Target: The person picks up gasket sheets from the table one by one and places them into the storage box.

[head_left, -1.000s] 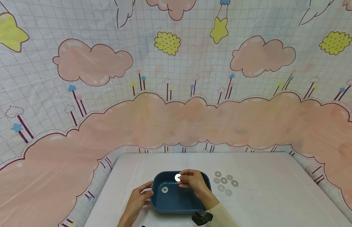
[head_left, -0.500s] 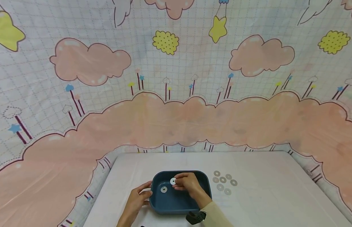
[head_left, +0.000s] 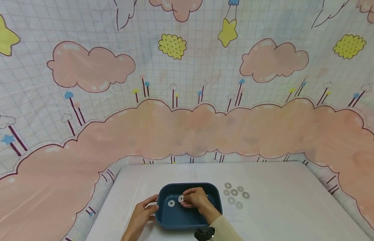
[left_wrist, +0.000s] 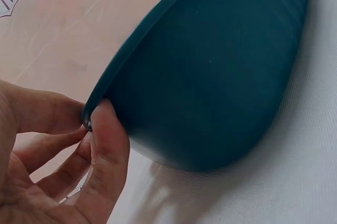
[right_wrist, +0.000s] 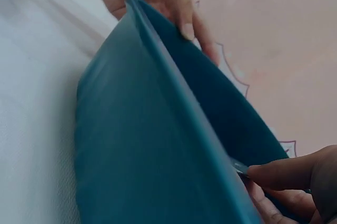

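Observation:
A dark blue plastic tub [head_left: 187,221] stands on the white-covered table. My left hand [head_left: 139,215] grips its left rim; in the left wrist view the thumb lies against the outer wall [left_wrist: 200,76] and the forefinger meets the rim. Inside the tub, my right hand [head_left: 196,200] pinches a flat metal washer [head_left: 179,199] between thumb and fingers, low over the floor. Another washer [head_left: 169,203] lies on the tub's floor just to the left. In the right wrist view the pinched washer [right_wrist: 238,166] shows edge-on past the near rim, and that rim hides part of the right fingers.
Several flat washers [head_left: 248,195] lie loosely grouped on the tablecloth [head_left: 280,201], right of the tub. A black watch or band [head_left: 204,233] is on the right wrist, close to the tub's front edge. A cartoon-printed curtain [head_left: 187,134] hangs behind the table.
My right hand has lowered the pinched washer from near the tub's back rim down and leftward, toward the washer on the floor. The left hand keeps its place at the rim.

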Demonstrator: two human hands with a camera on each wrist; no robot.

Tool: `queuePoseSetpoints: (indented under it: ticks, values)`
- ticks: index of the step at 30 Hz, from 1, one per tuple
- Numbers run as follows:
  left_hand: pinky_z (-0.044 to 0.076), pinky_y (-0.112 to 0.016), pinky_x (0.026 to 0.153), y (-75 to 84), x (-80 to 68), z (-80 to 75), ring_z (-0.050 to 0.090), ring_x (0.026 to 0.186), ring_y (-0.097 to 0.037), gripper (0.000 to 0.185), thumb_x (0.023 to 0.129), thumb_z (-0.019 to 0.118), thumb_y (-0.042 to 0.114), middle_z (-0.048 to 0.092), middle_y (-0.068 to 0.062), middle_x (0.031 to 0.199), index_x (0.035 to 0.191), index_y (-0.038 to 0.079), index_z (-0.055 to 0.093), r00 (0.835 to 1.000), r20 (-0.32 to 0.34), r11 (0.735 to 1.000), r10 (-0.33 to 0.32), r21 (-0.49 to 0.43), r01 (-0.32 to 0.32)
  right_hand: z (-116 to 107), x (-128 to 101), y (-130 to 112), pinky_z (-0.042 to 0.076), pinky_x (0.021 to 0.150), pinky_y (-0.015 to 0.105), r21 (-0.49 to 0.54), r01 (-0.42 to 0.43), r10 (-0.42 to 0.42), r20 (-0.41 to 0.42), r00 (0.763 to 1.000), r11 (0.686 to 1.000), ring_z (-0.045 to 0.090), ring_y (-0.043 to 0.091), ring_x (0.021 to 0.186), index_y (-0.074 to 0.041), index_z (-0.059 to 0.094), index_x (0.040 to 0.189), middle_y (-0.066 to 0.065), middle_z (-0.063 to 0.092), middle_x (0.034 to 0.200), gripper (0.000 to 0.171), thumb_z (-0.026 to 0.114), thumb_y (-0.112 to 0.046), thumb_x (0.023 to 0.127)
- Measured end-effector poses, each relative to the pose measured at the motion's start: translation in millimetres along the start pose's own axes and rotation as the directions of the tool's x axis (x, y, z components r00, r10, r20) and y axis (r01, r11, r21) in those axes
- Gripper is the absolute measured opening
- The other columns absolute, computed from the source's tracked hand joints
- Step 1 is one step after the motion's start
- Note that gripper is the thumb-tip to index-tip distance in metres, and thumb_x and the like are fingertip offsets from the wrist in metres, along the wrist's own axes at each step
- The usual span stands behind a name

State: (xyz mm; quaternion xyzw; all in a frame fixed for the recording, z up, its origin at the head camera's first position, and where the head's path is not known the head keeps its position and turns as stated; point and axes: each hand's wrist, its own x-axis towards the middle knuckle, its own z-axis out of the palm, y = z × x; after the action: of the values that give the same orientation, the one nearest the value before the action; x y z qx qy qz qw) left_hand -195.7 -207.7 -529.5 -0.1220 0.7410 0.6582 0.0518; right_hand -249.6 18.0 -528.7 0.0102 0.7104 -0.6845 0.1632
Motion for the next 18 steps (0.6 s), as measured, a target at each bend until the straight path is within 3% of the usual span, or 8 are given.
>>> queuePoseSetpoints:
  ticks: [18]
  values:
    - [0.054,-0.033,0.063,-0.7,0.1,1.3,0.063,0.087,-0.019,0.05,0.088,0.062,0.002,0.058,-0.019,0.125,0.137,0.0,0.055,1.0,0.002,1.0,0.003,-0.007,-0.003,4.7,4.8,-1.4,0.058,0.058,0.027,-0.187,-0.03,0.023,-0.043,0.999,0.982,0.07,0.014,0.062,0.006,0.071,0.096,0.012,0.071,0.077,0.013,0.064,0.006,0.085]
